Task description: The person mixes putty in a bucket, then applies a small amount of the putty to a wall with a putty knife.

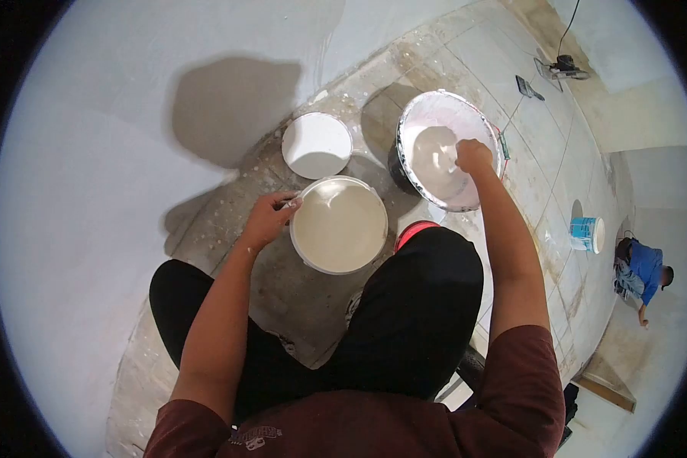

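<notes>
Buckets (336,272) ahead (bare floor (538,179) rightward)

A pale wall (91,153) meets a spattered tiled floor (542,168), with perhaps a corded lamp (563,67) far off.

One head-worn camera looks steeply down past the person's knees through a fisheye lens with a dark round border. The left hand (267,220), on a round white plastic bucket (336,270), and the right hand (473,156) lie near, mid-frame. Grey tiled floor (546,145) recedes beyond the right hand.
</notes>
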`<state>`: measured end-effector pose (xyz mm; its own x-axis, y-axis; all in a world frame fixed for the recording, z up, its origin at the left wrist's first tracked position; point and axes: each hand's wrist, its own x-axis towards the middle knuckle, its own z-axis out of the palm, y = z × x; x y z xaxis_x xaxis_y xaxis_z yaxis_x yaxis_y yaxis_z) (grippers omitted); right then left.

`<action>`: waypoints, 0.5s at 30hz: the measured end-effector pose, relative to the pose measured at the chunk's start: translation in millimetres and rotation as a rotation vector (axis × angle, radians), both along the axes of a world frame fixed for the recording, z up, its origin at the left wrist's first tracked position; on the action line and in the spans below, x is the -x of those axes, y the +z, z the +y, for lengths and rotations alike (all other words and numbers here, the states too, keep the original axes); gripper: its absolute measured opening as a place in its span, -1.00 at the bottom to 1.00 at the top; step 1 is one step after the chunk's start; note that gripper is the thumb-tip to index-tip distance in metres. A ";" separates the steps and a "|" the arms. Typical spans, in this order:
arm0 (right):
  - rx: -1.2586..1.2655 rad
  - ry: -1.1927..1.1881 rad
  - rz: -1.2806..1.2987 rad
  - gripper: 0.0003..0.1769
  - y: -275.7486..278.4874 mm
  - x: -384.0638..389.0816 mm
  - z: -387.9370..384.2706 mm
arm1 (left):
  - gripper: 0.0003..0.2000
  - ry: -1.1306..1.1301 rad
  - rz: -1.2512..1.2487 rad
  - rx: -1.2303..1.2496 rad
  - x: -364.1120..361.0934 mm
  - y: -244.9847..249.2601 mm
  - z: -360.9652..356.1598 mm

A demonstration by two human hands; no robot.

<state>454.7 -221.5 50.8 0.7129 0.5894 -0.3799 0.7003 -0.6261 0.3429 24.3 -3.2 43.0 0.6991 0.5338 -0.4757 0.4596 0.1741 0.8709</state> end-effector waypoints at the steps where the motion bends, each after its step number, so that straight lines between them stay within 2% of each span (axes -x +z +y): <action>1: 0.086 0.079 0.086 -0.71 -1.0 -1.9 -1.4 | -0.64 -0.005 0.011 -0.002 -0.5 2.1 -0.2; 3: 0.256 0.233 0.259 -0.65 -0.2 -3.5 -2.2 | -0.63 -0.016 0.033 -0.009 -1.2 9.8 0.4; 4: 0.231 0.303 0.358 -0.72 -4.1 0.0 3.6 | -0.63 -0.017 0.025 0.004 -1.2 10.9 0.6; 7: -0.140 0.350 0.540 -0.70 -14.7 8.4 15.9 | -0.61 -0.021 0.006 0.056 -1.7 14.8 2.8; 13: -0.387 -0.116 0.167 -0.72 -6.4 33.5 46.6 | -0.59 -0.032 -0.001 0.115 -0.6 7.6 5.2; 14: -0.402 -0.003 0.072 -0.74 -9.5 29.9 40.9 | -0.60 -0.023 0.000 0.131 -0.4 4.3 5.1; 15: -0.376 -0.059 0.035 -0.74 -10.3 25.2 37.1 | -0.60 -0.015 -0.001 0.146 -0.6 2.7 5.9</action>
<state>429.5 -184.4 40.5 0.7403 0.6506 -0.1695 0.6664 -0.7433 0.0576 24.9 2.7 45.7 0.7067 0.4486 -0.5471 0.4624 0.2924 0.8371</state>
